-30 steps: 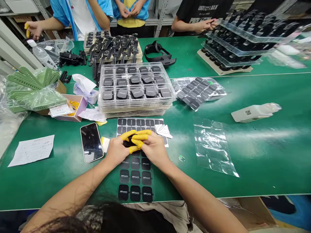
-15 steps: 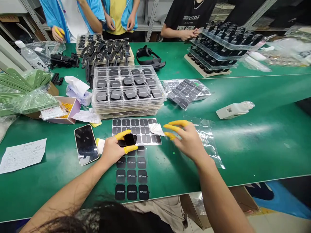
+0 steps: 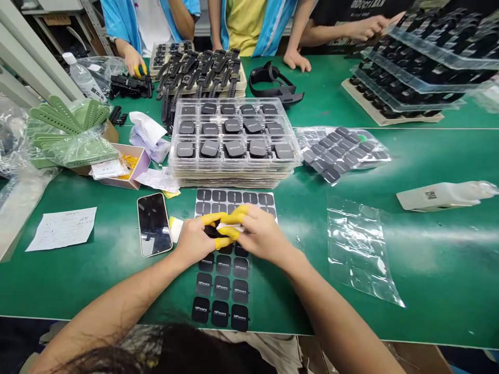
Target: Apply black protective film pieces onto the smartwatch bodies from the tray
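Watch face (image 3: 211, 229): in left hand, above sticker sheet (image 3: 222, 287); probably light, stiff, slick, scratchable; hold by edges
Left hand (image 3: 195, 241): pinching its edges
Right hand (image 3: 265, 234): pinching cloth (image 3: 230, 227), likely soft

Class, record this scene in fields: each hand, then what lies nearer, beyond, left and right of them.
Left hand: holds a dark piece, partly hidden
Right hand: pinches a white wipe at that piece
Nearer: dark HiFuture squares
Beyond: more dark squares, then stacked clear trays
Left: phone
Right: clear plastic sheet, white bottle
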Motion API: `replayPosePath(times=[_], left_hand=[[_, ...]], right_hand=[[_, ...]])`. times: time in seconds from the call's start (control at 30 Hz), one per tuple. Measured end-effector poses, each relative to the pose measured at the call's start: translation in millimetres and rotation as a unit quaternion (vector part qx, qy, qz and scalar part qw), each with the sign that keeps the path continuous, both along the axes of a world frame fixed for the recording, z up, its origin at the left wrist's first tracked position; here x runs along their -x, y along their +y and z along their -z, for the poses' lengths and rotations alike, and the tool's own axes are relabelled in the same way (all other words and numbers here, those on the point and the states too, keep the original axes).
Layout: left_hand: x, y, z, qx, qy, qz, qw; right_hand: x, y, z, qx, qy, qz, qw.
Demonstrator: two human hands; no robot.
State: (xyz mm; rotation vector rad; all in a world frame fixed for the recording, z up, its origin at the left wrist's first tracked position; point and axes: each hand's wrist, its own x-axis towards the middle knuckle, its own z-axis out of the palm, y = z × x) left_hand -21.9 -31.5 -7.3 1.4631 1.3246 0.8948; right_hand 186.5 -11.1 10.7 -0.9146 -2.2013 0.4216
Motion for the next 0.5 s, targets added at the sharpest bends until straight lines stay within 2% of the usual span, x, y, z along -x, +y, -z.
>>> replayPosePath(times=[0.07,0.17,0.3,0.4,0.5], left_hand=[[-0.3,-0.5,-1.8,0.005,0.005,-0.007,1.0],[-0.7,-0.9,-4.5,-0.003,0.025,0.012,1.0],[-1.4,-0.8,-5.4,0.007,0.016,-0.01,1.0],[-1.9,-0.9,-6.2,-0.007,0.039,-0.008,0.999],[-2.3,-1.5,-7.7,-0.002,0.043,-0.004,0.999]], right_hand=[[0.2,2.1,2.1,0.013,0.009,0.013,1.0],[-1.3,5.8,2.7,0.039,0.019,-0.007,0.999],[-1.9,6.2,2.2,0.032,0.036,0.042,0.998],[-3.5,5.7,3.6,0.053,0.048,0.006,0.997],[-3.0,5.2,6.0,0.062,0.057,0.043,0.995]])
